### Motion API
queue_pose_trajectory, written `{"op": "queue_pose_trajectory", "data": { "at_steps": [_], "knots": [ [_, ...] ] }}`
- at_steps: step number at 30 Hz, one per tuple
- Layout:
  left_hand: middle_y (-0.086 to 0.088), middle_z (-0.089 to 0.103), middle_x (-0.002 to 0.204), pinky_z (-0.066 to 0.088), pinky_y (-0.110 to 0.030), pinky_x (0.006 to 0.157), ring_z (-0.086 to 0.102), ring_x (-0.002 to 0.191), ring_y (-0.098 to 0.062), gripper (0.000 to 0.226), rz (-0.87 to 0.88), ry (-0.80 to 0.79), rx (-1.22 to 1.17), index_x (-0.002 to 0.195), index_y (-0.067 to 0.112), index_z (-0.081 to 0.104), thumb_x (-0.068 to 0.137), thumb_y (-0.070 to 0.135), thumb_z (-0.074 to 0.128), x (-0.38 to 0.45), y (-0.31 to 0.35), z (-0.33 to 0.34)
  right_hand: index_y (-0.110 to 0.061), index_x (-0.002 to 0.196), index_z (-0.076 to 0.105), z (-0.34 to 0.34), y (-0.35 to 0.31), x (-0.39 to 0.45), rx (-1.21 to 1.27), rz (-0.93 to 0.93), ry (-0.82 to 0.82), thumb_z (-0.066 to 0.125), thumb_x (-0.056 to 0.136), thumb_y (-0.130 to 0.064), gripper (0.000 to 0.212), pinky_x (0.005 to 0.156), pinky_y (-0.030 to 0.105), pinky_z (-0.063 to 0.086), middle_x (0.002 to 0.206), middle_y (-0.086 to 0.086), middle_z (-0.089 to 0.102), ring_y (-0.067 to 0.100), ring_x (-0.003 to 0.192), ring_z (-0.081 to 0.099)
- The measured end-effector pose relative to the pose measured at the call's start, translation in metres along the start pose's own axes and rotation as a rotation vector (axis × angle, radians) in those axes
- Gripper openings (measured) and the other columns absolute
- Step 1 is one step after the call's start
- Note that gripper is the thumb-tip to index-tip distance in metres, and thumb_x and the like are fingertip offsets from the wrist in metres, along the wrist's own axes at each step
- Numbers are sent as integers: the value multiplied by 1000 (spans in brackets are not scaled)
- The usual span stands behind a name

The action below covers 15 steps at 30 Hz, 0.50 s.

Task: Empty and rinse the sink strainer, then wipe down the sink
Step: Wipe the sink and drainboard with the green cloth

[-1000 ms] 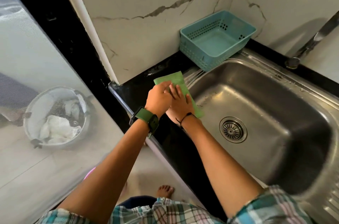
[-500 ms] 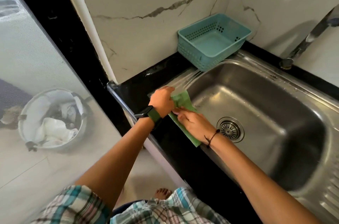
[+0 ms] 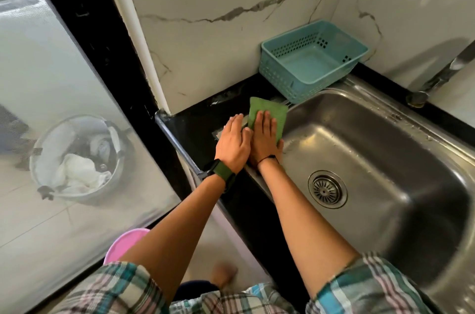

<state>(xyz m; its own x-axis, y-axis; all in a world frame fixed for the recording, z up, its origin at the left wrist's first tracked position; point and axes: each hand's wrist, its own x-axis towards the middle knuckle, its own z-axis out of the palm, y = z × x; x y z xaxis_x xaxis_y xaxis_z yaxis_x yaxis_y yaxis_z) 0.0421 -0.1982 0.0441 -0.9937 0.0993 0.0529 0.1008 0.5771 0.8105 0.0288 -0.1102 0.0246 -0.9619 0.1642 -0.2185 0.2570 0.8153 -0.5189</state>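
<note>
A green cloth [image 3: 270,114] lies flat on the left rim of the sink [image 3: 372,149], near the back corner. Part of it hangs over the edge toward the bowl. The right hand [image 3: 264,142] lies flat on the cloth. Its fingers [image 3: 266,120] are straight and close together, pressing down. The left hand [image 3: 232,145] lies right beside it, touching it. Its fingers are straight too, and rest on the rim and the black desk [image 3: 195,118] next to the cloth. This wrist has a dark green watch [image 3: 222,172]. The right wrist has a thin black band [image 3: 267,158].

The strainer [image 3: 327,189] sits in the drain at the bottom of the sink, near the right arm. The sink is shiny steel.

A blue basket [image 3: 305,87] stands at the back left corner of the sink, against the marble wall [image 3: 218,38]. The tap [image 3: 437,79] stands at the back right.

Off to the left, behind a cloudy pane, is a round bin [image 3: 46,154] with white stuff in it. A pink thing [image 3: 123,244] shows on the floor by the left arm.
</note>
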Motion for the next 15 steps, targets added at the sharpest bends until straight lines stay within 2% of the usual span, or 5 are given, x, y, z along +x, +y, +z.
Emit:
{"op": "queue_pose_trajectory", "data": {
  "at_steps": [3, 6, 8, 10, 15],
  "knots": [
    [-14, 37, 145, 25, -35, 112, 31, 137, -25, 44, -17, 22, -16, 137, 7, 35, 97, 24, 34, 0, 2, 0, -15, 147, -4, -4, 4, -2, -87, -72, -88, 22, 100, -31, 56, 118, 47, 5, 158, 3, -8, 22, 145, -10],
    [-14, 36, 146, 20, -35, 115, 26, 139, -24, 45, -20, 9, 27, 137, 6, 34, 97, 27, 32, 1, 2, 3, -10, 146, 12, -4, 18, -24, -127, -294, -111, 29, 98, -16, 51, 119, 37, 2, 157, 9, 9, 25, 145, 3],
    [-13, 34, 148, 17, -34, 116, 22, 141, -22, 46, -12, 0, 56, 138, 7, 33, 97, 28, 31, 2, 0, 5, -19, 146, 17, -6, 23, -43, -54, -326, -143, 32, 98, -18, 51, 118, 43, 10, 157, 3, 14, 25, 145, 8],
    [-11, 32, 149, 16, -34, 116, 20, 142, -21, 48, -2, -6, 68, 139, 9, 31, 97, 31, 30, 3, -3, 7, -29, 146, 14, -8, 25, -54, 27, -280, -183, 32, 98, -24, 51, 116, 52, 16, 157, -5, 13, 24, 145, 5],
    [-11, 25, 152, 14, -36, 118, 16, 142, -20, 52, 21, -20, 87, 142, 10, 24, 96, 34, 30, 3, -4, 9, -34, 145, -5, -8, 20, -47, -69, -210, -224, 25, 99, -39, 56, 116, 54, 11, 157, -13, -8, 17, 145, -10]
  ]
}}
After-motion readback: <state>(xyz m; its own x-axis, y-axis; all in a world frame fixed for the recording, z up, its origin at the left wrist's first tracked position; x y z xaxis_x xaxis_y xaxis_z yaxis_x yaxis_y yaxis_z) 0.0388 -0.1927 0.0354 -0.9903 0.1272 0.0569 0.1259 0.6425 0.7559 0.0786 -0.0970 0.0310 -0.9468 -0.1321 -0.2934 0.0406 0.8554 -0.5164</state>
